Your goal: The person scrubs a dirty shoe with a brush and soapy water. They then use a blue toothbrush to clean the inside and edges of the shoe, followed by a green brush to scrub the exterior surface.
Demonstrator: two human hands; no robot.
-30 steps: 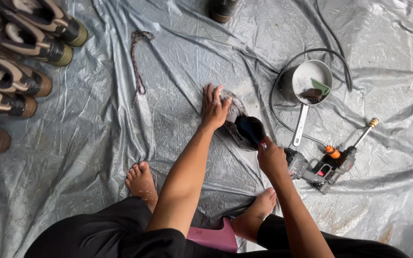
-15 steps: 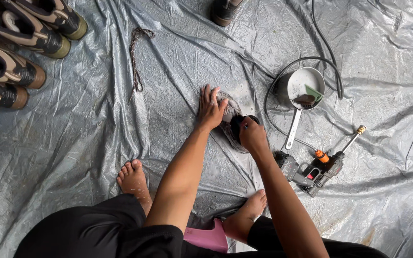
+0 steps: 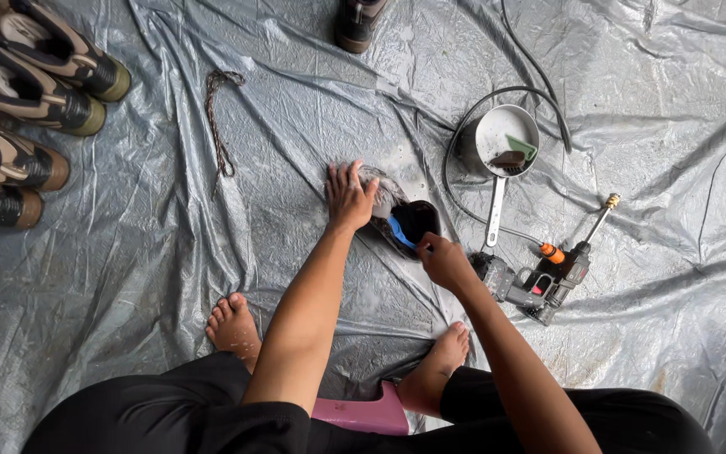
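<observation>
Since half a second ago, the right hand (image 3: 440, 259) has slid from the shoe's opening back toward its heel edge, while the left hand (image 3: 348, 195) stays pressed on the toe. Left fingers (image 3: 342, 175) lie spread flat over the wet dark shoe (image 3: 397, 214), which rests on its side on the grey tarp (image 3: 170, 252) near the centre of the view. Right fingers are curled shut around a small blue brush (image 3: 400, 232) at the shoe's collar. At two o'clock from the shoe stands a metal saucepan (image 3: 506, 134) holding a brush; at four o'clock lies a handheld pressure washer gun (image 3: 539, 282). Boots (image 3: 35, 92) line up at nine to ten o'clock.
</observation>
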